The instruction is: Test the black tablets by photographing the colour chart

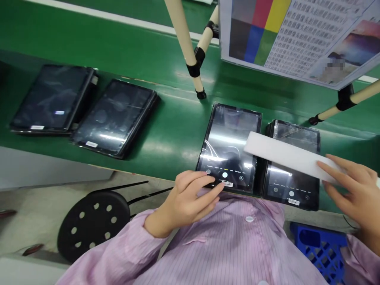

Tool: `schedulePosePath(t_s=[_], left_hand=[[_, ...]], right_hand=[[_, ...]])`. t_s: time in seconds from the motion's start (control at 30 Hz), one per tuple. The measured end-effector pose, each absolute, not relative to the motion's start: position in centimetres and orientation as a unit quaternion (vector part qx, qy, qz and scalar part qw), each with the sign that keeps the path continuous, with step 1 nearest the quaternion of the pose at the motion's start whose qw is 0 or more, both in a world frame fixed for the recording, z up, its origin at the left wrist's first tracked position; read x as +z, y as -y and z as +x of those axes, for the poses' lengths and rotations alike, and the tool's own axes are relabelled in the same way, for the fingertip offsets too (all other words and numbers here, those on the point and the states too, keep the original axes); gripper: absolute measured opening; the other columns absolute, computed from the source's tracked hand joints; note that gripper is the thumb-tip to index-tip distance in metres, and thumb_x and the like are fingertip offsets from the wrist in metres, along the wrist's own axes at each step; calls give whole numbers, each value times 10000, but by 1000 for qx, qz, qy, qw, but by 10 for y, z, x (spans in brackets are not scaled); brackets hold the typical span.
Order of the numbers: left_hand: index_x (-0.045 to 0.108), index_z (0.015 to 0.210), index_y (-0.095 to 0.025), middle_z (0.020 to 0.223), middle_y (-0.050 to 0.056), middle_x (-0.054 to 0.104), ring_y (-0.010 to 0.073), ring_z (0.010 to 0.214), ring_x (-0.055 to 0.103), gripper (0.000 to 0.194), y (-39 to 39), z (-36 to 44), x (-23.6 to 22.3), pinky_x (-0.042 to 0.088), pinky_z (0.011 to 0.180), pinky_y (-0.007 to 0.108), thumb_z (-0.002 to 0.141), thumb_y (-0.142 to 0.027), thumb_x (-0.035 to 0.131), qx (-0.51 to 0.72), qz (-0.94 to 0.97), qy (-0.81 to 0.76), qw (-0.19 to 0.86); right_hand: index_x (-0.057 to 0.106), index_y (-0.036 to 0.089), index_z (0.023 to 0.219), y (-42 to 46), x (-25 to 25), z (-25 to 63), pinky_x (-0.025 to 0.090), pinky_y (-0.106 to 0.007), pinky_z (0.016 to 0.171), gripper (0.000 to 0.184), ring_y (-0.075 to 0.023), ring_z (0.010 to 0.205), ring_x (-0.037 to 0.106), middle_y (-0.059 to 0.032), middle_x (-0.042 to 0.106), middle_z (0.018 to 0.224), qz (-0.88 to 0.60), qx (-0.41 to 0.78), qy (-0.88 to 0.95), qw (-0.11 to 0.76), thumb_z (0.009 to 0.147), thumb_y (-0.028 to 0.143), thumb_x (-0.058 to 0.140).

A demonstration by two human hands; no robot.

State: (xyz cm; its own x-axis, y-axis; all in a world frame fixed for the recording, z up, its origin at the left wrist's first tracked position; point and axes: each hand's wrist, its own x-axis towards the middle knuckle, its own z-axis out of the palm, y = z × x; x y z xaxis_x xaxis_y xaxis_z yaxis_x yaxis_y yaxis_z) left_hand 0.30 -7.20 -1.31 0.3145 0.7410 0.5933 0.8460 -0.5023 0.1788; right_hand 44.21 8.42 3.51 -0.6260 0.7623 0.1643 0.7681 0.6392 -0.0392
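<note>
My left hand [187,196] rests at the lower edge of a black tablet [228,136], its extended fingers lying across the lit screen's bottom strip. The screen shows a camera-style interface. My right hand [353,190] grips one end of a long white foam strip [285,154]. That strip lies slanted above a second black tablet [292,186], hiding much of its screen, and its far end overlaps the first tablet's right edge. The two tablets sit side by side, almost touching. Whether my left hand's thumb grips the tablet is hidden.
Two more dark tablets [53,99] [114,116] lie on the green workbench [166,47] to the left. A printed colour chart [297,39] stands on a beige tube tripod [184,35] at the back. A black stool [92,225] and blue plastic crate [323,249] sit below.
</note>
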Motion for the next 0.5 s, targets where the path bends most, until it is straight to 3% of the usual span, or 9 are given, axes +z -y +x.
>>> schedulePosePath(t_s=[0.1, 0.23, 0.5], left_hand=[[754, 1202, -214, 1147, 116, 591, 289, 1124, 548, 270, 71, 4, -17, 485, 964, 440, 943, -237, 679, -313, -793, 519, 53], [760, 1235, -232, 1142, 107, 512, 289, 1104, 500, 290, 73, 1, -24, 448, 971, 450, 977, -322, 659, -309, -784, 537, 30], [772, 1253, -243, 1080, 103, 543, 287, 1080, 460, 338, 71, 6, -26, 428, 1012, 471, 1008, -425, 627, -293, -785, 543, 55]], right_hand=[[590, 397, 1480, -108, 27, 424, 484, -576, 1042, 512, -365, 1253, 675, -129, 668, 1443, -369, 12, 924, 94, 980, 293, 547], [718, 328, 1363, -115, 14, 434, 500, -571, 1036, 419, -386, 1331, 616, -176, 584, 1517, -414, 26, 903, 113, 962, 311, 598], [676, 497, 1401, -105, 13, 433, 555, -546, 902, 450, -362, 1286, 622, -119, 606, 1466, -472, 43, 872, 123, 956, 456, 631]])
